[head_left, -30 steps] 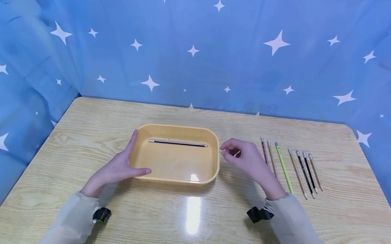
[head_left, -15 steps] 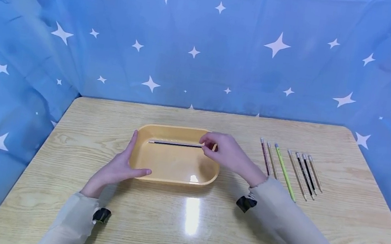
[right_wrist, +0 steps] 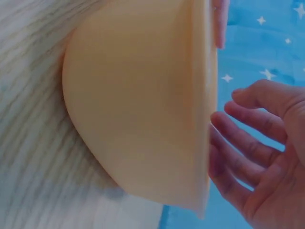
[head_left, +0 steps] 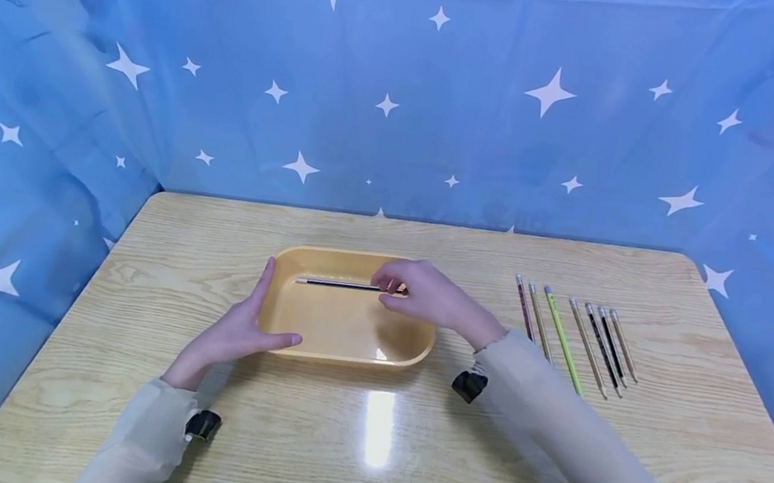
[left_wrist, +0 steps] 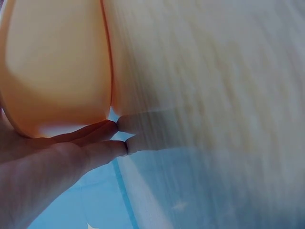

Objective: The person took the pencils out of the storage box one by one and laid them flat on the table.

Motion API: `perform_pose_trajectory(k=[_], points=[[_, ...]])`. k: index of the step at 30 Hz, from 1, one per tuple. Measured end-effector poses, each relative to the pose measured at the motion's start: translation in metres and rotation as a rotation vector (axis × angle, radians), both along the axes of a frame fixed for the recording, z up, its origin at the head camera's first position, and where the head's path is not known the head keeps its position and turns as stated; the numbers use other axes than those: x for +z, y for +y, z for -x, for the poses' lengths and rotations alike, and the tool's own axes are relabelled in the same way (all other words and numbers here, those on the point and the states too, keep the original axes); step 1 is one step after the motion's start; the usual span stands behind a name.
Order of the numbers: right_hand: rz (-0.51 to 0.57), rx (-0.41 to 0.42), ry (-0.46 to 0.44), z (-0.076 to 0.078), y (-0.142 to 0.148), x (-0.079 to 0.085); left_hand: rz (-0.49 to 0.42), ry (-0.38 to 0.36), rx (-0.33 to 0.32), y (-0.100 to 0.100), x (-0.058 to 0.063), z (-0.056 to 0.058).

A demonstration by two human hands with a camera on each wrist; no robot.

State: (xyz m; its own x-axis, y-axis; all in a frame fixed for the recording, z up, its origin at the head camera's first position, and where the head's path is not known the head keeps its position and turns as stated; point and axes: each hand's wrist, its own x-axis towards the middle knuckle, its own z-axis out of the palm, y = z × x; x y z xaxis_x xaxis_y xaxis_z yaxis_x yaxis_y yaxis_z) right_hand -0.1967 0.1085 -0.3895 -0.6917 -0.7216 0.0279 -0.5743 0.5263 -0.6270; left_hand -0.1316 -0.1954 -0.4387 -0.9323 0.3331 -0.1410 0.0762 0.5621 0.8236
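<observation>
A shallow yellow-orange plastic tray [head_left: 335,338] stands on the table, with a dark pencil [head_left: 335,284] lying lengthwise near its back wall. My left hand [head_left: 230,339] rests against the tray's left end, fingers straight along the side and thumb at the front rim. Over the tray's right part hovers my right hand [head_left: 427,293], hiding the pencil's right end. In the right wrist view, thumb and fingers of the right hand [right_wrist: 267,148] are loosely bent and apart, with nothing seen between them; the tray wall [right_wrist: 138,105] hides what lies beyond its rim.
Several pencils lie side by side to the tray's right, among them a bright green pencil [head_left: 563,341] and a dark red pencil [head_left: 524,305]. A blue star-patterned cloth [head_left: 411,78] hangs behind the wooden table [head_left: 296,445].
My right hand has moved left, from beside the tray's right rim to above the pencil's right end. My left hand stays at the tray. The pencil looks unmoved.
</observation>
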Motion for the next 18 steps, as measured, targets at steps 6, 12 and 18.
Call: perform_pose_trajectory(k=[6,12,18], points=[[-0.036,0.06,0.098,0.004,-0.012,-0.014,0.003,-0.012,0.01,0.0,-0.002,0.0],[-0.077,0.032,0.066,0.005,-0.018,-0.017,-0.008,-0.011,0.008,0.0,-0.002,0.0],[-0.044,0.009,0.018,0.008,-0.024,-0.02,-0.017,-0.003,0.009,0.0,-0.002,0.001]])
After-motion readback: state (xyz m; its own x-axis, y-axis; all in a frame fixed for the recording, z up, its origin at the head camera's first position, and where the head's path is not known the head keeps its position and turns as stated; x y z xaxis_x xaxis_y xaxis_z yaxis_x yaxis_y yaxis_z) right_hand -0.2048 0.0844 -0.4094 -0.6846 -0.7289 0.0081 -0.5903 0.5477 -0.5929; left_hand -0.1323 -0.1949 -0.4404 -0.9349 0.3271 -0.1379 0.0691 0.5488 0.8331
